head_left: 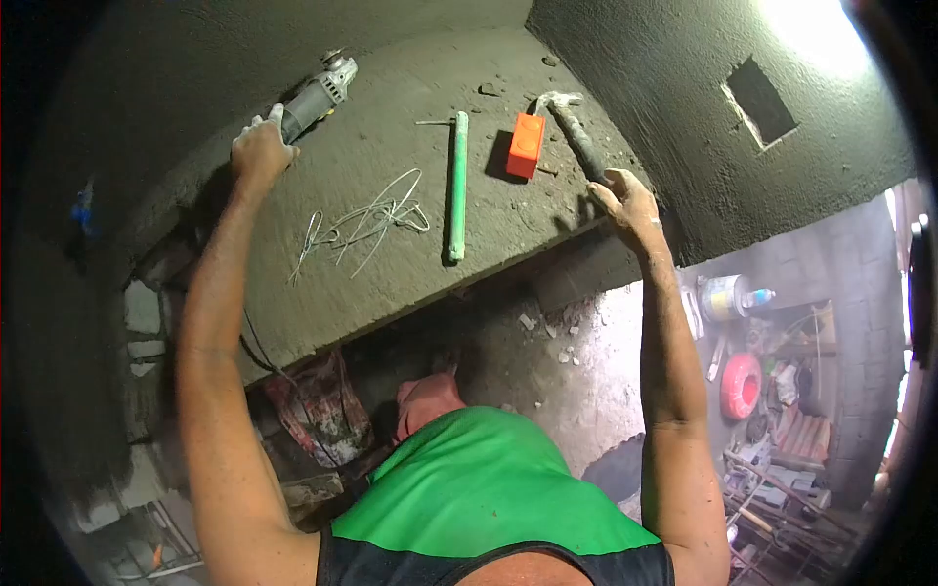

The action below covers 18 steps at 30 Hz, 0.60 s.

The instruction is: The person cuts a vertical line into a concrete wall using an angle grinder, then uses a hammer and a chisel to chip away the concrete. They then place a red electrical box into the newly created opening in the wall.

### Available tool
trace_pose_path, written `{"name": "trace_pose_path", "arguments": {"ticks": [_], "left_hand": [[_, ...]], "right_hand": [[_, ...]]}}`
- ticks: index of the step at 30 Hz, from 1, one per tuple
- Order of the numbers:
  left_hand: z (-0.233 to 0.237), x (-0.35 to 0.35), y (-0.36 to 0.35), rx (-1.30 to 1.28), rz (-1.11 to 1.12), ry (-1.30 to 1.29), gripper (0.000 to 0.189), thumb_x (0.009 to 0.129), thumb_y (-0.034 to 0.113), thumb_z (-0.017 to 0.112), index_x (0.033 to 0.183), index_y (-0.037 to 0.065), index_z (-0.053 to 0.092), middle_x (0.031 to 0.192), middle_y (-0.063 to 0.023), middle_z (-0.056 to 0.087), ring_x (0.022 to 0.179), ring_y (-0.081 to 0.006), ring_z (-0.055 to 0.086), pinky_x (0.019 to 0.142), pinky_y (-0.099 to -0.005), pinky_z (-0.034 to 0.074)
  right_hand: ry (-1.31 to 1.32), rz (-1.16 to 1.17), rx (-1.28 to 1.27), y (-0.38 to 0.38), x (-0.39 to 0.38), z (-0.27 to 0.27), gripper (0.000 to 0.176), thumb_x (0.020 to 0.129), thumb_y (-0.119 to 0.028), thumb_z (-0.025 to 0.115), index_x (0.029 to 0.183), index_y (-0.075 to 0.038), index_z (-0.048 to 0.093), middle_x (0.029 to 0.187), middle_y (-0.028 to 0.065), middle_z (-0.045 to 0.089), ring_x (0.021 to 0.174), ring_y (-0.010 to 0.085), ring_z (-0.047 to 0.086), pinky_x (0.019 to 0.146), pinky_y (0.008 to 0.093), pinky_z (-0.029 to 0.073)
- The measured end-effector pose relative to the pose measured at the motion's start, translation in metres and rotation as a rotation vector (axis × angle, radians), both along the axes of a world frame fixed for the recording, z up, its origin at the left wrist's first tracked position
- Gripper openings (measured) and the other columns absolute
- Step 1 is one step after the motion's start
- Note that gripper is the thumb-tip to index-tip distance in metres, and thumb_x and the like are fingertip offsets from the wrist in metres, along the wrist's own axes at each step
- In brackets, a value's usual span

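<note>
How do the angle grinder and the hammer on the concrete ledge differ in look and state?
The angle grinder is grey and bulky; the hammer is slim with a dark handle. The left hand grips the grinder; the right hand sits at the hammer's handle end. Both are up on the ledge.

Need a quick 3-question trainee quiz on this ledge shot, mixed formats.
1. Which tool does the left hand grip? A) drill B) angle grinder C) trowel
2. True or false: on the ledge, the orange box lies between the green tube and the hammer.
3. Fill in: the right hand is at the hammer's ____ end.

Key: 1 B; 2 true; 3 handle.
</note>
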<state>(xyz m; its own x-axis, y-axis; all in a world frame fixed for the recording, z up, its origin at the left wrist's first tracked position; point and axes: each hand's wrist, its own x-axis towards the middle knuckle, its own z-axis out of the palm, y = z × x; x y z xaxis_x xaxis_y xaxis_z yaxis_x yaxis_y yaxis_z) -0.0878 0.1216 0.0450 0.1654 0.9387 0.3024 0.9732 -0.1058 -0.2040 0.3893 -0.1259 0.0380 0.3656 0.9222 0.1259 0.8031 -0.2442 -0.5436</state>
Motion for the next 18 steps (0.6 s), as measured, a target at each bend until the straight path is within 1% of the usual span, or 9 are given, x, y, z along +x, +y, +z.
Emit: {"name": "trace_pose_path", "arguments": {"ticks": [1,3,4,5,7,13,15,17,18], "left_hand": [[-0.004,-0.002,0.005,-0.035,0.015,-0.004,0.085,0.074,0.038,0.084,0.147,0.014,0.046,0.122,-0.0164,0.063,0.112,-0.031,0.063,0.092,-0.0426,0.052],[-0.012,-0.005,0.011,-0.038,0.019,-0.019,0.086,0.074,0.04,0.084,0.147,0.015,0.046,0.121,-0.0164,0.064,0.112,-0.0315,0.064,0.092,-0.0432,0.052],[-0.016,-0.007,0.012,-0.042,0.023,-0.031,0.087,0.073,0.042,0.084,0.147,0.016,0.046,0.12,-0.0165,0.064,0.111,-0.0319,0.064,0.092,-0.0439,0.052],[-0.021,-0.009,0.015,-0.043,0.022,-0.031,0.087,0.073,0.042,0.084,0.147,0.016,0.046,0.12,-0.0165,0.064,0.111,-0.0319,0.064,0.092,-0.0439,0.052],[-0.028,-0.013,0.018,-0.039,0.018,-0.043,0.087,0.073,0.048,0.082,0.147,0.018,0.046,0.116,-0.0167,0.064,0.11,-0.0324,0.064,0.09,-0.0448,0.051],[-0.038,-0.021,0.017,-0.016,-0.007,0.004,0.088,0.075,0.056,0.078,0.148,0.02,0.045,0.116,-0.0175,0.062,0.106,-0.0345,0.063,0.088,-0.0459,0.051],[-0.04,-0.022,0.015,-0.01,-0.008,-0.002,0.086,0.077,0.054,0.077,0.147,0.018,0.045,0.116,-0.0183,0.062,0.107,-0.0351,0.063,0.088,-0.0463,0.051],[-0.047,-0.024,0.013,-0.006,-0.017,-0.009,0.083,0.079,0.052,0.076,0.147,0.016,0.046,0.116,-0.0191,0.061,0.108,-0.0357,0.062,0.088,-0.0467,0.051],[-0.05,-0.025,0.011,0.005,-0.036,-0.027,0.08,0.081,0.049,0.074,0.146,0.013,0.046,0.116,-0.0195,0.061,0.109,-0.0361,0.061,0.088,-0.047,0.051]], "right_hand": [[-0.003,0.001,0.0,0.005,0.003,-0.003,0.051,0.091,-0.038,0.071,0.123,0.0,0.063,0.118,0.0211,0.068,0.11,0.0332,0.065,0.095,0.0416,0.051],[-0.277,-0.083,-0.017,0.013,0.007,-0.007,0.052,0.091,-0.04,0.069,0.124,-0.001,0.063,0.119,0.0216,0.066,0.114,0.0351,0.062,0.098,0.0438,0.048],[-0.275,-0.1,-0.045,0.018,0.009,-0.009,0.053,0.091,-0.042,0.069,0.124,-0.001,0.062,0.12,0.0226,0.064,0.117,0.0361,0.059,0.099,0.0449,0.046],[-0.275,-0.1,-0.046,0.021,0.011,-0.012,0.053,0.091,-0.042,0.069,0.124,-0.001,0.062,0.12,0.0226,0.064,0.117,0.0361,0.059,0.099,0.0449,0.046],[-0.25,-0.127,-0.141,0.028,0.013,-0.015,0.053,0.091,-0.042,0.069,0.124,-0.001,0.062,0.119,0.0239,0.064,0.116,0.0371,0.06,0.099,0.0445,0.047],[-0.279,-0.113,-0.164,0.042,0.012,-0.022,0.052,0.091,-0.039,0.069,0.123,0.001,0.061,0.116,0.0261,0.065,0.113,0.0389,0.062,0.097,0.0454,0.048],[-0.292,-0.105,-0.147,0.047,0.016,-0.027,0.051,0.09,-0.037,0.069,0.121,0.002,0.061,0.112,0.0274,0.065,0.11,0.0398,0.063,0.095,0.0462,0.049],[-0.294,-0.077,-0.222,0.052,0.022,-0.03,0.048,0.09,-0.035,0.07,0.117,0.004,0.062,0.111,0.0291,0.065,0.109,0.0427,0.062,0.093,0.0475,0.049],[-0.292,-0.081,-0.225,0.053,0.022,-0.029,0.048,0.09,-0.035,0.07,0.117,0.004,0.062,0.111,0.0291,0.065,0.109,0.0427,0.062,0.093,0.0475,0.049]]}}
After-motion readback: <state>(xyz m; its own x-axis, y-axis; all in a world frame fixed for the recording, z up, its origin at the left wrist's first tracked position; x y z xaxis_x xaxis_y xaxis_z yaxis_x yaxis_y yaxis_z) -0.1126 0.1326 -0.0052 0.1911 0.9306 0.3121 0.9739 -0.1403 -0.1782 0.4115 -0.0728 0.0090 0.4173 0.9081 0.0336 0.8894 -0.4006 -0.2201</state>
